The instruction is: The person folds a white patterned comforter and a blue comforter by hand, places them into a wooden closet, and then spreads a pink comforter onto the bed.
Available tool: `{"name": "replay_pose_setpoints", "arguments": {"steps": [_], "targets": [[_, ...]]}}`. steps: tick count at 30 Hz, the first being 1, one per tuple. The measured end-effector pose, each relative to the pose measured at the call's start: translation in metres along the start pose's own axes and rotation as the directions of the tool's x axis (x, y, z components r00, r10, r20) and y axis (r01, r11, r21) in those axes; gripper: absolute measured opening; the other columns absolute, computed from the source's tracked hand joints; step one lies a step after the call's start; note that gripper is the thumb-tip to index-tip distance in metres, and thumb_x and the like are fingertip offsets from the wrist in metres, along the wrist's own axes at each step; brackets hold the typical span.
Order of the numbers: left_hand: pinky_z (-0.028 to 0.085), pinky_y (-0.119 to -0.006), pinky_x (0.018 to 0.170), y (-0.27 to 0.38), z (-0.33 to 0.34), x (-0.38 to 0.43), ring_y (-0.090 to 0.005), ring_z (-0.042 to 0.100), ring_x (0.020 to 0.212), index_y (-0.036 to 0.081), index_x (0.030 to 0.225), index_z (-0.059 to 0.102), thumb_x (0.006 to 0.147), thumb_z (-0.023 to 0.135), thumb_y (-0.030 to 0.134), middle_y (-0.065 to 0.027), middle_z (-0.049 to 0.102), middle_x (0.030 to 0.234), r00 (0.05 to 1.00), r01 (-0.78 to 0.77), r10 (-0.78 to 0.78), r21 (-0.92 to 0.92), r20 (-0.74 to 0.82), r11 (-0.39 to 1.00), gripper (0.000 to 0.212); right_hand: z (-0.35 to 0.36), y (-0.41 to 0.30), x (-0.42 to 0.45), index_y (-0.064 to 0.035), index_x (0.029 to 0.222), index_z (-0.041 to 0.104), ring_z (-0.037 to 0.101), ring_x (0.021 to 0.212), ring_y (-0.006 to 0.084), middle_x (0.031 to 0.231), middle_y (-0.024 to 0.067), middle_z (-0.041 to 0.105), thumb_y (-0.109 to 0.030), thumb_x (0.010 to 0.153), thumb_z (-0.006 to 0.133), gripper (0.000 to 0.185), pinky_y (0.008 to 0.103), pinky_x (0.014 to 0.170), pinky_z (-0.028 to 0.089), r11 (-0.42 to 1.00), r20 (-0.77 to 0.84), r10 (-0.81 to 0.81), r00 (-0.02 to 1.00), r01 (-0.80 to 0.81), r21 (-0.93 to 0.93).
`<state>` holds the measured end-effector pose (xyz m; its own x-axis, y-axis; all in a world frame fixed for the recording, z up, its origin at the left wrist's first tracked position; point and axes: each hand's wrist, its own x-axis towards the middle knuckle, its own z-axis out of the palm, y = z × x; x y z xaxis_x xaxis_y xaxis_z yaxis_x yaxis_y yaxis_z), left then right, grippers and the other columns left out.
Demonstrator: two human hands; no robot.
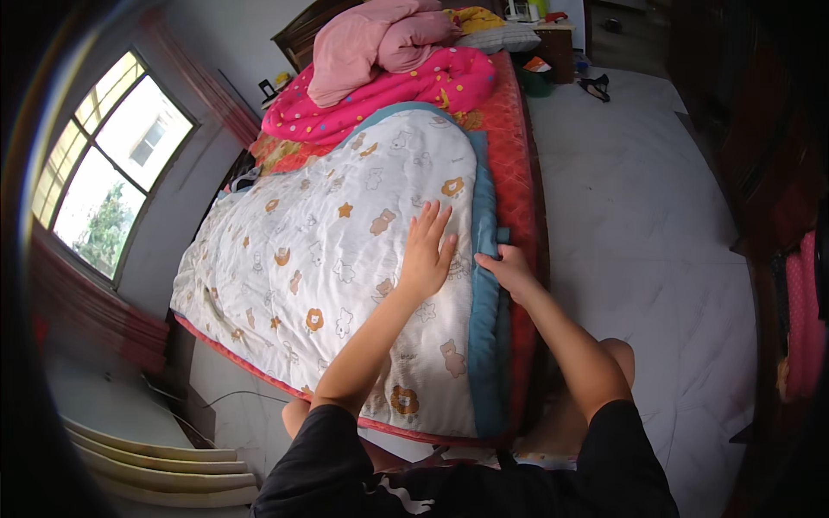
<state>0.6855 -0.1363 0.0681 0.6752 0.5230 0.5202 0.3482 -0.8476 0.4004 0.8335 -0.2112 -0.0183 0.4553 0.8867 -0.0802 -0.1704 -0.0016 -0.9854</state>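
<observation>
A white quilt printed with bears, lions and stars is spread over the bed. Its blue border runs down the right side, close to the mattress edge. My left hand rests palm down on the white part, fingers spread and holding nothing. At the border, my right hand grips the blue fabric, thumb on top; its other fingers are partly hidden. A small blue flap sticks out just beyond that hand.
A red patterned bed cover shows beneath the quilt. Heaped at the far end are a hot-pink dotted blanket and a pale pink blanket. Black shoes lie on the tiled floor. A window is at left.
</observation>
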Motion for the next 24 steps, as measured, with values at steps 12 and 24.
{"name": "replay_pose_setpoints", "arguments": {"steps": [12, 24], "targets": [[0.015, -0.049, 0.108, -0.007, 0.006, -0.107, -0.0348, 0.022, 0.133, 0.01, 0.135, 0.038, 0.089, 0.045, 0.026, -0.0187, 0.028, 0.142, 0.953, 0.162, -0.217, 0.252, 0.211, 0.954, 0.05, -0.039, 0.015, 0.027, 0.005, 0.099, 0.056, 0.06, 0.089, 0.0311, 0.093, 0.021, 0.062, -0.031, 0.08, 0.062, 0.042, 0.0369, 0.078, 0.044, 0.913, -0.205, -0.152, 0.967, 0.058, -0.404], [0.026, -0.05, 0.103, 0.072, -0.077, -0.239, -0.036, 0.039, 0.123, 0.006, 0.105, 0.055, 0.068, 0.069, 0.018, -0.0182, 0.044, 0.129, 0.966, 0.176, -0.17, -0.015, 0.193, 0.984, 0.042, 0.013, -0.04, -0.176, -0.0088, 0.089, 0.055, 0.046, 0.096, 0.0255, 0.094, 0.007, 0.046, -0.035, 0.06, 0.078, 0.045, 0.0353, 0.084, 0.037, 0.466, 0.862, -0.264, 0.433, 0.84, -0.279]]}}
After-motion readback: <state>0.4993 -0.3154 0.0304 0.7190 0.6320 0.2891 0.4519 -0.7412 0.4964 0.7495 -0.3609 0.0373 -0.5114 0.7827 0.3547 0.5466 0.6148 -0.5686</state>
